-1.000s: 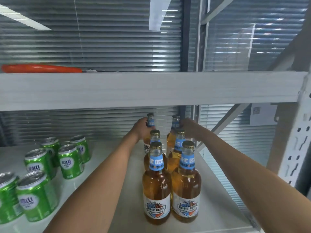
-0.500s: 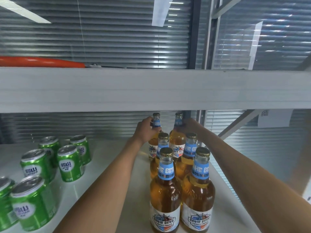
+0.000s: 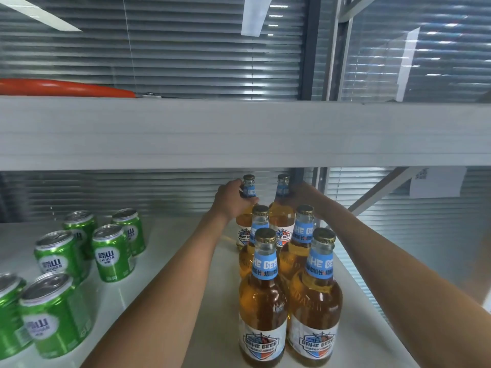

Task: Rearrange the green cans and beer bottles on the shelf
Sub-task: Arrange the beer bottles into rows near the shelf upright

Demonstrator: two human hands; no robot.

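Amber glass: six beer bottles stand in a two-wide, three-deep block on the right half of the white shelf [image 3: 170, 251], all upright, blue neck labels facing near. Left hand [image 3: 230, 199] is wrapped around the neck of the far-left bottle [image 3: 248, 205], fingers closed on the blue label just below the cap. Right hand [image 3: 305, 195] reaches to the far-right bottle [image 3: 282, 208]; it touches the neck side, but its fingers are hidden behind the glass, so I can't tell whether it is clamped or just resting there.

Judgement: step in hand is pulling or shifting the far pair. Doing it well means lifting straight up only a little, since the upper shelf beam [image 3: 239, 134] sits just above the caps. Keep both bottles vertical, and clear the middle pair [image 3: 303, 240] before moving sideways; forearms pass close by the near pair [image 3: 263, 301], so elbows stay wide.

Count: bottles 6. Green cans [image 3: 113, 251] 6 in view, standing at left, well apart from the bottles; the nearest-left one is cut by the frame edge, more may sit outside it.
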